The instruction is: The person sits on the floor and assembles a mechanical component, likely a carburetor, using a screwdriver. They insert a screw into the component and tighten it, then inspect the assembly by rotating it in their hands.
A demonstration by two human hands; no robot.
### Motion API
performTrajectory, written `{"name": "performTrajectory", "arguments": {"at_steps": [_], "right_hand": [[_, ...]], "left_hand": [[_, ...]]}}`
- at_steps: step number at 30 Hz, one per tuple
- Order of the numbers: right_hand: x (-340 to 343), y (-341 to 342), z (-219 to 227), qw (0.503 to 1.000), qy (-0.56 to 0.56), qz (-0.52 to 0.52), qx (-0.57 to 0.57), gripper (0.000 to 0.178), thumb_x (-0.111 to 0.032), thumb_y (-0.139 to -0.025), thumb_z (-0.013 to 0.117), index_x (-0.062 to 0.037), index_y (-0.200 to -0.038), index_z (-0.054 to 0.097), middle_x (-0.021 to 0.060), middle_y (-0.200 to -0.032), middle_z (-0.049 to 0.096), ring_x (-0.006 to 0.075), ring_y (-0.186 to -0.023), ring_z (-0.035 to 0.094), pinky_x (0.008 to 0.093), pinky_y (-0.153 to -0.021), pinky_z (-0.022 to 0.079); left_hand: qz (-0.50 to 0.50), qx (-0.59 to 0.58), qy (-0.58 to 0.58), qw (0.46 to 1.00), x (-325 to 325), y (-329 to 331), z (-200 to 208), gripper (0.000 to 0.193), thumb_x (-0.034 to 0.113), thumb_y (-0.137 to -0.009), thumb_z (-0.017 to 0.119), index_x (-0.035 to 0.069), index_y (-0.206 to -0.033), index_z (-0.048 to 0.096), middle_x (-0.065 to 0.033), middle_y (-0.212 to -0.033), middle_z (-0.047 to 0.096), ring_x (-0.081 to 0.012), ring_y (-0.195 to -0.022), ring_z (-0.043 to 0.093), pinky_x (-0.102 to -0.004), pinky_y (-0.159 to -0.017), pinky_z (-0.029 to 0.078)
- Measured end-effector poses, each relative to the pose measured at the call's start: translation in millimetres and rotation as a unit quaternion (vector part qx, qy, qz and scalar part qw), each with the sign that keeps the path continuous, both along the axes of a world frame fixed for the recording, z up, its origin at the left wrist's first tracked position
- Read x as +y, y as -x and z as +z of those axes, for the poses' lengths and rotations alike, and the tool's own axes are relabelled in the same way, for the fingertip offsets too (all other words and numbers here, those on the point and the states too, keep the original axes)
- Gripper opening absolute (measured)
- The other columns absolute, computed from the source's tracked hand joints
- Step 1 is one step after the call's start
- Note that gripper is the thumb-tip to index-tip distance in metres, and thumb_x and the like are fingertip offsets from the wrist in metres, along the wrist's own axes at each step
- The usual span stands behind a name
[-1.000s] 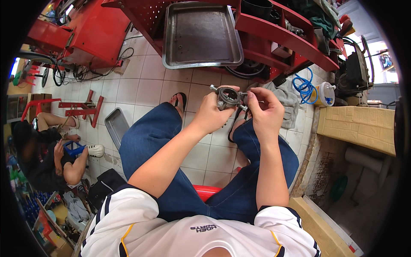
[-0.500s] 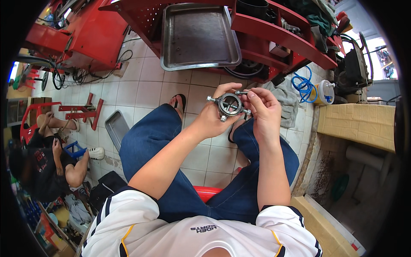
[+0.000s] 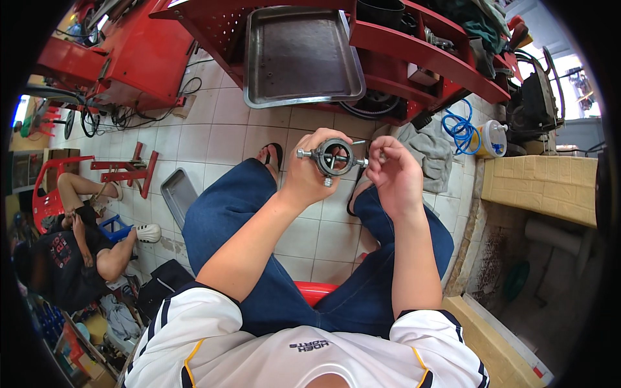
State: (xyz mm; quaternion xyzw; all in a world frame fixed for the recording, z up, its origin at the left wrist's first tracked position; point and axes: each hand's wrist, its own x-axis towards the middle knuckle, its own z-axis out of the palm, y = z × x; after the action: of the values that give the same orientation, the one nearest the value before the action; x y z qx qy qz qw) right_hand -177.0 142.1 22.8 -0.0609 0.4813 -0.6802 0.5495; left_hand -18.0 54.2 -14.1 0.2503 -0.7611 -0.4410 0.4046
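A dark metal ring with several bolts through its sides [image 3: 321, 155] is held over the gap between my knees. My left hand [image 3: 308, 169] is wrapped round its left side and back. Silvery bolt heads stick out from the rim, and bolt shanks show inside the opening. My right hand [image 3: 398, 173] is just right of the ring, fingers curled and closed by the head of the right-hand bolt [image 3: 362, 163]. Whether the fingertips touch that bolt or hold something small is hidden from view.
Ahead stands a red workbench [image 3: 427, 45] with a metal tray [image 3: 304, 100] on it. A second tray [image 3: 179, 194] lies on the tiled floor, near a red metal stand [image 3: 132, 171]. At right are a grey cloth [image 3: 427, 155], blue hose [image 3: 458, 132] and tub [image 3: 493, 139]. Another person [image 3: 71, 252] sits at left.
The ring has shifted slightly left and tilted in my left hand. My right fingers have left the upper bolt and curled in beside the right-hand one.
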Motion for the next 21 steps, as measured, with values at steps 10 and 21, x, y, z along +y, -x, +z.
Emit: {"name": "performTrajectory", "arguments": {"at_steps": [10,21], "right_hand": [[8,-7,20,0.951,-0.012,0.244,0.189,0.049,-0.048,-0.107,0.052,-0.0071,-0.082,0.062,-0.0074,-0.063,0.042,0.0031,-0.055,0.031,0.0234,-0.050,0.026],[12,-15,15,0.908,0.054,0.176,0.377,0.021,-0.022,-0.105,0.062,-0.0015,-0.102,0.065,-0.0041,-0.073,0.051,0.0055,-0.068,0.042,0.0230,-0.061,0.036]], "left_hand": [[0.032,-0.020,0.137,0.990,-13,-5,9,0.037,-0.005,-0.070,0.072,0.009,-0.104,0.065,-0.0033,-0.087,0.069,-0.0239,-0.082,0.067,-0.0338,-0.078,0.051],[0.024,0.002,0.043,0.999,-9,-3,10,0.023,0.005,-0.080,0.073,0.009,-0.100,0.064,-0.0055,-0.093,0.070,-0.0283,-0.083,0.067,-0.0375,-0.076,0.050]]}}
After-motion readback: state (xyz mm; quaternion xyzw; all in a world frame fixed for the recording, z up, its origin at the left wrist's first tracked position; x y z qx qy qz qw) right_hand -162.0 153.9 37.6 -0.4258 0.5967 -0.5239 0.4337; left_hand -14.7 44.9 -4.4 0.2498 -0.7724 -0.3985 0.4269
